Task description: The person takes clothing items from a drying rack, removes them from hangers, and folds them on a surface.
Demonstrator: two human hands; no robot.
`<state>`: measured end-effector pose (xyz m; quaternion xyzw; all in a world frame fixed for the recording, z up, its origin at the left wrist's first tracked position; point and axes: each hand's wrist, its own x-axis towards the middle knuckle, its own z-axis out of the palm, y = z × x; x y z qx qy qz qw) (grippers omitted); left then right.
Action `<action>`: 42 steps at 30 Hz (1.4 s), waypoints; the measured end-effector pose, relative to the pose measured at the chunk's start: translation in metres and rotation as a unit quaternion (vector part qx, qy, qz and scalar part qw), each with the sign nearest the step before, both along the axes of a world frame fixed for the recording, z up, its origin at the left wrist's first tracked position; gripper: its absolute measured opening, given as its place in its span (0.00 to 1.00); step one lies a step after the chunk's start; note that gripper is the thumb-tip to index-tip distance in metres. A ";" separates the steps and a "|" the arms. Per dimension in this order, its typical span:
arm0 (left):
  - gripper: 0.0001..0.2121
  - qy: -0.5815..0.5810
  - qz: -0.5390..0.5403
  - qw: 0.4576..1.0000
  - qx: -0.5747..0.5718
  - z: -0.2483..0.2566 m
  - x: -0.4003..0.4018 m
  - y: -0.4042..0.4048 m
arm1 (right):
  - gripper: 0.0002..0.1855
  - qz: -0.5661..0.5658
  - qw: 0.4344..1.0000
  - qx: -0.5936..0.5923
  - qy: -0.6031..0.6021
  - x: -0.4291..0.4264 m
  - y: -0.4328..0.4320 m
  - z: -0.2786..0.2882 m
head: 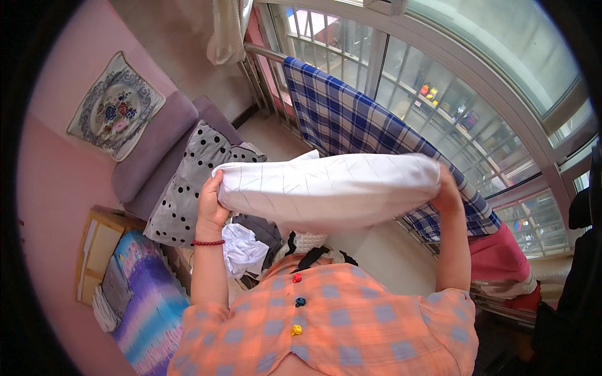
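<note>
A white cloth with thin dark lines [329, 181] is stretched sideways in front of my chest. My left hand [212, 202] grips its left end, thumb up at the edge. On its right end is my right hand [447, 190], blurred, with the fingers mostly hidden behind the fabric. The cloth hangs in a folded band between both hands, and its far side is out of sight. Beside my left forearm lies a crumpled white garment [243, 249], on top of dark grey clothing [261, 230].
A grey cushion with black dots [181, 188] leans on a mauve sofa [155, 145]. Past the cloth, a blue checked blanket [357, 108] hangs over a metal rail [265, 51] along barred windows. A pink cloth [498, 254] hangs at right. A multicoloured bedspread [150, 301] lies at lower left.
</note>
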<state>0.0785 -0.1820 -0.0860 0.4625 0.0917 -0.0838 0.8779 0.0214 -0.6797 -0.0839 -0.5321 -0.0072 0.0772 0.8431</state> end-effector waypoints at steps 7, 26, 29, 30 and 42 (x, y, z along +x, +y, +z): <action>0.11 -0.001 0.016 0.998 0.066 -0.015 -0.002 -0.007 | 0.23 -0.280 0.929 0.218 -0.106 0.027 -0.057 0.035; 0.27 -0.121 -0.182 0.918 -0.330 0.104 -0.016 -0.038 | 0.18 -0.282 0.748 -0.580 -0.159 0.088 -0.015 0.018; 0.25 -0.154 -0.192 0.926 -0.285 0.124 -0.017 -0.067 | 0.17 -0.370 0.820 -0.419 -0.122 0.089 0.001 0.012; 0.23 -0.156 -0.228 0.909 -0.313 0.122 -0.010 -0.075 | 0.16 -0.382 0.758 -0.505 -0.158 0.089 0.013 0.012; 0.16 -0.260 -0.220 0.934 -0.113 0.135 0.006 -0.151 | 0.28 -0.032 0.896 -0.376 -0.234 0.022 0.194 0.050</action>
